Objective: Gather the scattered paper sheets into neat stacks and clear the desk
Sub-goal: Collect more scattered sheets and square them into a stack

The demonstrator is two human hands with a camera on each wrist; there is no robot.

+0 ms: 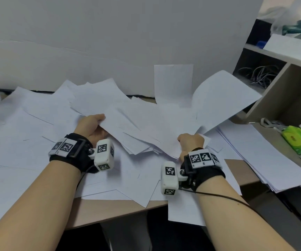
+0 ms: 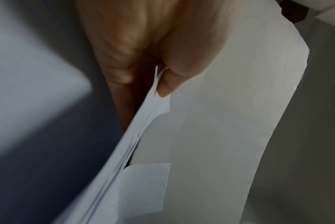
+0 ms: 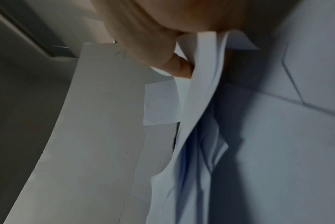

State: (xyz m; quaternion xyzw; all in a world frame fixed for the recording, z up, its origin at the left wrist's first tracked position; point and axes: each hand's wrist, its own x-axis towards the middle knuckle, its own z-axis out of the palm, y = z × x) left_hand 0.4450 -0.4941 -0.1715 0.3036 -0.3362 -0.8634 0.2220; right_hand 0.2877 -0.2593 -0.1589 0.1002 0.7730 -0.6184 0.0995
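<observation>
**Pretty clearly an office**

Tan desk (image 1: pixel 110 211) buried in plain white paper sheets (image 1: pixel 37 127), grey partition wall (image 1: pixel 110 33) right behind it, and a cubby shelf unit (image 1: pixel 280 73) on the right stuffed with tangled cables (image 1: pixel 260 75).

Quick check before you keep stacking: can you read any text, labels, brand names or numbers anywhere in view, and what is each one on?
No text can be read in any view.
White paper sheets held in both hands: blank on every visible face.
Black-and-white square code markers on the white wrist-camera housings: patterns only, no letters or digits.
Green and yellow plastic packet on the shelf at the right: some printing, too small and blurred to read.
</observation>
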